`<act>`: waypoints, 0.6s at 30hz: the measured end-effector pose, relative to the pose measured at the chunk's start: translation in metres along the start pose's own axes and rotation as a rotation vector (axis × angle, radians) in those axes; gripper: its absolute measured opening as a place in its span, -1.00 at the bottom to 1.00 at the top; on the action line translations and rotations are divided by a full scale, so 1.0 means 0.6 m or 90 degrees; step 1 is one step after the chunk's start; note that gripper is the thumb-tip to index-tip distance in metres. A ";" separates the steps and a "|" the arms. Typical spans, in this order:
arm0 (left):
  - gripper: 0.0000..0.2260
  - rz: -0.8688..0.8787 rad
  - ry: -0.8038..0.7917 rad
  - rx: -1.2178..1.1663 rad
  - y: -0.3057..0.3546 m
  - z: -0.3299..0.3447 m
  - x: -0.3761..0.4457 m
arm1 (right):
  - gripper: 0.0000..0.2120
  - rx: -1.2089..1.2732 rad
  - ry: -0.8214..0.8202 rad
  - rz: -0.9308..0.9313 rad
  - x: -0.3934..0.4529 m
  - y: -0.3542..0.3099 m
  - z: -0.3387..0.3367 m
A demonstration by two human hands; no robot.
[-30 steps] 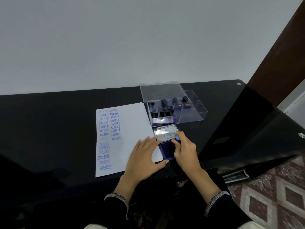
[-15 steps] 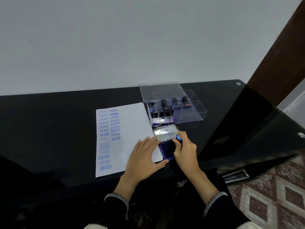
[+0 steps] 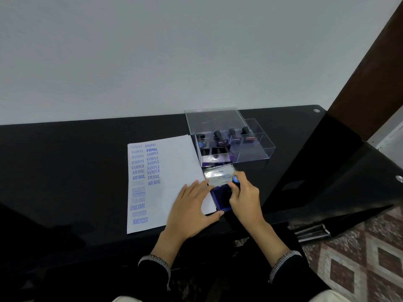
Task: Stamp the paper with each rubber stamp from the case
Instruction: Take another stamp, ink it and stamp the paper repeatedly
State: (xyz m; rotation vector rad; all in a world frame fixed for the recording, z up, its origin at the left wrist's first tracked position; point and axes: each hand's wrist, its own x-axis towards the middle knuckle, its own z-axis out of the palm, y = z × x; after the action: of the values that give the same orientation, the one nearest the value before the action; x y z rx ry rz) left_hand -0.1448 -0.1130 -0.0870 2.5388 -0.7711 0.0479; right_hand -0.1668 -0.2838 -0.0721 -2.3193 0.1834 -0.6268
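The rubber stamp (image 3: 236, 179), blue-capped, is pinched in my right hand (image 3: 244, 197) and pressed onto the open ink pad (image 3: 221, 198) just right of frame centre. My left hand (image 3: 192, 205) lies flat, fingers spread, on the paper's (image 3: 174, 162) lower right corner, beside the pad. Blue imprints fill the sheet's left side; its right half is blank. Above the pad stands the clear case (image 3: 250, 149) with more stamps, on the black table (image 3: 65, 171).

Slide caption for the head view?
Right hand presses black blue-capped stamp into purple ink pad; left hand flat on white paper.
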 end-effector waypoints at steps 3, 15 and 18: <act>-0.33 0.002 0.004 -0.010 0.000 0.000 0.001 | -0.75 -0.008 0.001 -0.017 -0.008 0.002 0.007; -0.77 -0.138 0.162 -0.258 -0.038 -0.078 0.001 | -0.76 0.023 0.016 -0.002 -0.010 0.006 0.010; -0.81 -0.205 0.236 -0.166 -0.096 -0.114 -0.010 | -0.77 0.060 0.034 0.024 -0.011 0.000 0.004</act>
State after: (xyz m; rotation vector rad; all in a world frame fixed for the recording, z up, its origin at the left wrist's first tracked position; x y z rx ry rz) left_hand -0.1123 -0.0369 -0.0527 2.2789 -0.2066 0.2830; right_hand -0.1713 -0.2803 -0.0763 -2.2054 0.2178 -0.6657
